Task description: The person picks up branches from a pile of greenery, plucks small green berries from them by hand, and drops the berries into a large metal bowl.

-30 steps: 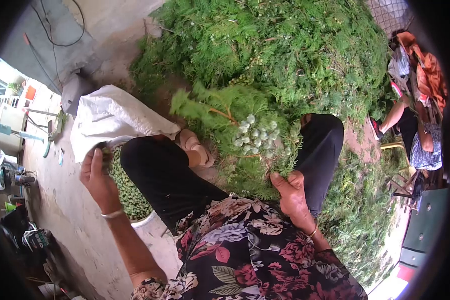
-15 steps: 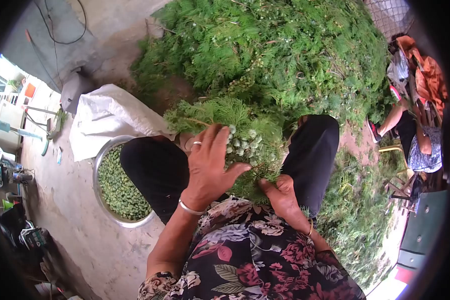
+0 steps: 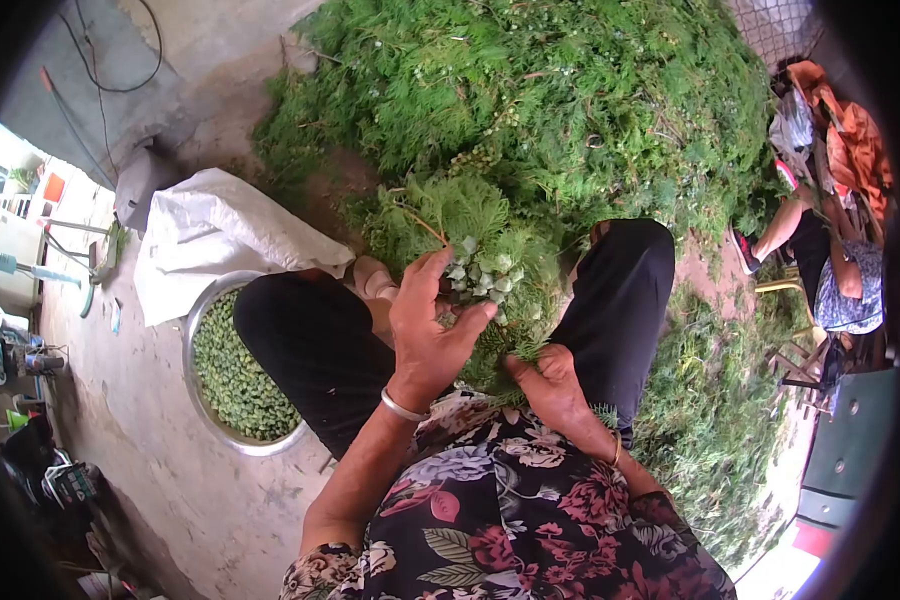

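My right hand (image 3: 552,385) is closed around the stem end of a leafy evergreen branch (image 3: 515,245), low between my knees. The branch fans out away from me, and a cluster of pale green cones (image 3: 485,272) shows in its middle. Beside that cluster is my left hand (image 3: 430,335), its thumb and fingers apart, the fingertips right at the cones. A bare brown twig (image 3: 425,226) sticks out just past those fingertips. To my left, a round metal basin (image 3: 192,375) holds many picked green cones (image 3: 240,365).
A large heap of cut evergreen branches (image 3: 550,90) lies ahead, with more greenery (image 3: 705,400) at right. A white sack (image 3: 200,235) lies behind the basin. Another person's leg (image 3: 782,225) and arm show at far right, near orange cloth (image 3: 845,140).
My left hand has drawn down slightly, its fingers curling from over the cones to beside them, showing more of the cluster. My right hand keeps its grip on the branch.
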Tool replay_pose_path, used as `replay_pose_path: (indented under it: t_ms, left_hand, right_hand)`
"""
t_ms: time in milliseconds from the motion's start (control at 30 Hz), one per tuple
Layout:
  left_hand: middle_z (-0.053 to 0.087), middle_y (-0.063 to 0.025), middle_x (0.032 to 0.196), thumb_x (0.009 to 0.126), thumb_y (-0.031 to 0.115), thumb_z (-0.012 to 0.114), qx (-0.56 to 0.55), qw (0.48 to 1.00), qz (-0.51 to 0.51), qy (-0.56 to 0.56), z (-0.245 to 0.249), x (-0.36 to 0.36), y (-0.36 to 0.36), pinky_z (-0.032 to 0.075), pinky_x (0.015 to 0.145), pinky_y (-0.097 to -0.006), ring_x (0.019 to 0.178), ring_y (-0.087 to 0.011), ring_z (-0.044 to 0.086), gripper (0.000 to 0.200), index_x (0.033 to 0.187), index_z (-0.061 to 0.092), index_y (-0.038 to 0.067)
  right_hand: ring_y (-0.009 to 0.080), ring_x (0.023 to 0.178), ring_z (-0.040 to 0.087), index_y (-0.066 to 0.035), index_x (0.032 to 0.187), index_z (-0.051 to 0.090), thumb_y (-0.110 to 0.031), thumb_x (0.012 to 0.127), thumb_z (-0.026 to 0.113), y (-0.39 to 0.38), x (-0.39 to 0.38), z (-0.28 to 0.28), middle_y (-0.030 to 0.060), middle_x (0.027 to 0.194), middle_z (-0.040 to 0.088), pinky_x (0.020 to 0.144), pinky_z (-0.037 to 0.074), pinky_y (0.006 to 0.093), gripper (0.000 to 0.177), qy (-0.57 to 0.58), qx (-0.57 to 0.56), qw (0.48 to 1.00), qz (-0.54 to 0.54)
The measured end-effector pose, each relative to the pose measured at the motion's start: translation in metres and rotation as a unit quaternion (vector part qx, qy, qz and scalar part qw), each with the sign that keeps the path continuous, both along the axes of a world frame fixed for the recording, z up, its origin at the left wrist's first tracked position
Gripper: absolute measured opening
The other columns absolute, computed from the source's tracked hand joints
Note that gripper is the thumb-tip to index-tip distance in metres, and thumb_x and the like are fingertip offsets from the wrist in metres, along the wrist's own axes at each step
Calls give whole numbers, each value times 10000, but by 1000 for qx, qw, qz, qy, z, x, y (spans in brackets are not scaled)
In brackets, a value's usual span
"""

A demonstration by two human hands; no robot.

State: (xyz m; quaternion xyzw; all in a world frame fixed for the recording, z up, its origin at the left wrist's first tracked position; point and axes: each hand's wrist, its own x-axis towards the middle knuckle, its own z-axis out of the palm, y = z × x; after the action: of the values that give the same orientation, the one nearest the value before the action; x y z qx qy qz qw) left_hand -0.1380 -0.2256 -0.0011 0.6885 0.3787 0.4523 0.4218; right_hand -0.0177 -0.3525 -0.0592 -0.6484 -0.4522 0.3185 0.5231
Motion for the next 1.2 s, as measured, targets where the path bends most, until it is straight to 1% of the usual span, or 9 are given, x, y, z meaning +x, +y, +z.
replay_pose_path:
  t_ms: [467,567,633,733,800,933,1000,1133,1200]
  left_hand:
    - [574,-89,1017,718,13,747,-146,984,-15,-104,-12,6,0,518,700,-225,815,-108,594,544,1186,485,-79]
    - [592,-115,993,715,76,757,62,998,27,14,-23,8,1,492,734,-273,810,-156,591,570,1187,479,-79]
    - [602,-119,960,706,76,762,24,999,48,13,-17,11,-3,487,735,-276,835,-154,589,553,1164,492,-74]
    - [610,-130,834,680,81,775,35,993,106,38,-19,15,-2,477,685,-312,801,-199,597,500,1093,531,-60]
    - [587,-151,794,676,88,771,166,977,86,101,-25,12,4,458,635,-353,699,-273,579,452,1052,559,-47]
    - [567,-152,765,684,99,766,158,980,50,110,-23,2,11,440,612,-378,657,-318,545,414,1029,580,-32]
    - [572,-148,737,696,122,763,153,982,20,112,-22,1,15,436,605,-363,662,-323,534,349,975,603,-15]
    - [556,-96,667,719,117,750,186,976,-61,100,-21,-5,25,413,518,-361,567,-241,529,300,888,576,-59]
    - [540,-8,625,723,131,749,-51,995,-80,-24,-21,-4,23,360,473,-295,526,-100,471,250,818,584,-32]
  right_hand:
    - [39,572,288,-89,697,316,-126,873,652,5,4,22,-70,629,275,483,273,237,381,-33,-30,997,61]
    - [73,567,327,-44,678,393,-120,880,631,11,1,23,-39,590,319,503,310,281,322,24,-40,993,112]
    - [246,516,435,9,682,499,-113,840,630,11,-2,31,122,587,473,510,351,377,239,52,-26,992,113]
    - [268,523,442,12,685,508,-112,843,627,7,1,34,135,588,478,517,365,376,234,-127,-38,987,93]
    - [278,530,439,11,680,507,-115,837,637,8,2,34,141,591,469,522,364,378,240,-116,-55,988,91]
    - [297,540,408,6,648,473,-131,827,662,11,2,36,145,578,410,535,353,384,294,74,-70,994,38]
    - [287,539,394,3,642,459,-140,830,665,9,3,29,132,572,394,537,350,381,313,9,-49,998,48]
    - [269,539,359,-5,626,415,-171,837,671,7,5,31,104,560,350,540,338,382,371,-84,-43,994,59]
    - [260,544,355,-6,621,412,-182,835,677,9,7,40,102,564,350,541,335,381,384,-72,-65,993,63]
